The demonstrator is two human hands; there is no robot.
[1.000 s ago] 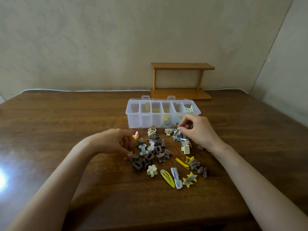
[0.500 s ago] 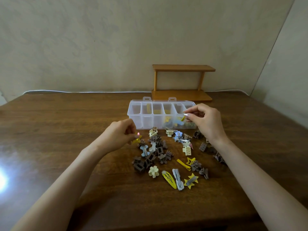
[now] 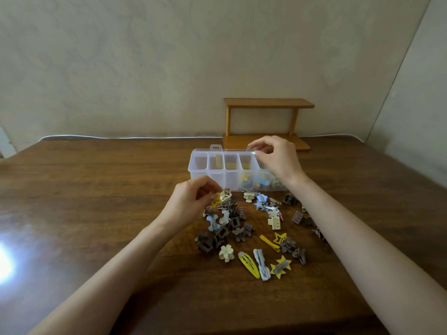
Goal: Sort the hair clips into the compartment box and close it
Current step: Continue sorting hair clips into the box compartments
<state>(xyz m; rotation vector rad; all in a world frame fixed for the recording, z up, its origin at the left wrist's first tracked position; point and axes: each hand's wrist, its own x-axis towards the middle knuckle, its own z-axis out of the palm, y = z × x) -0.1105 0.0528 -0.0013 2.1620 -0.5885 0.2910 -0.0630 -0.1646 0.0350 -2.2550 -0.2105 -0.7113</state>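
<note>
Currently: clear compartment box (image 3: 200,174) sits open on the wooden table (image 3: 96,201). The loose hair clips (image 3: 232,223) lie in a heap at its 6 o'clock, and a few are already in the right-end cells.

Right hand (image 3: 278,160) is over the box's right half. Its thumb and forefinger are pinched on a small clip (image 3: 254,153) that glints; it is too small to tell its kind.

Left hand (image 3: 188,201) is at the box's 7 o'clock, with curled fingers that appear to pinch a yellow star clip (image 3: 216,201) at the heap's edge.

Handling, judged: the clips are light, rigid plastic or thin metal. Claw types are knobbly and apt to snag neighbours. The flat snap clip (image 3: 249,263) is smooth, so lift it by an edge. The box is thin-walled and would slide easily, so steady it to close.

Wooden shelf (image 3: 266,103) stands at the box's 1 o'clock.
</note>
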